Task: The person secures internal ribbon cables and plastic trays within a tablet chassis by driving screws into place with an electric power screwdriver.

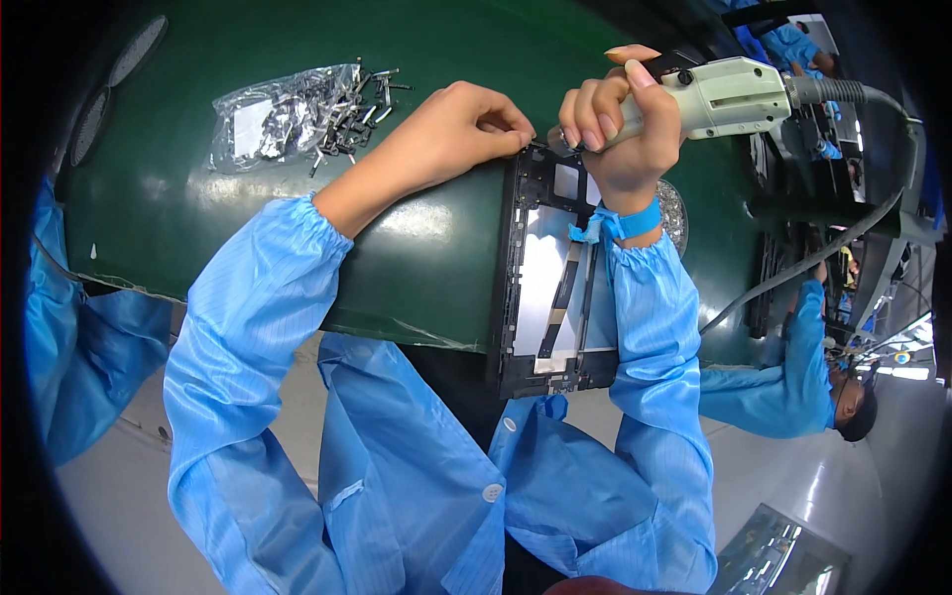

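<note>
My right hand is wrapped round a pale grey electric screwdriver, with its cable running off to the right. The screwdriver's front end points left, at the far edge of a black tablet housing with silvery inner plates and dark flat cables. At the far left corner of that housing, my left hand has thumb and forefinger pinched together; whatever is between them is too small to make out. The screwdriver's tip is close to those fingertips and partly hidden. A blue wrist strap circles my right wrist.
On the green tabletop lies a clear plastic bag with many small black-and-silver parts spilling out. A round dish of small metal pieces is partly hidden behind my right wrist. A co-worker in blue is at the right.
</note>
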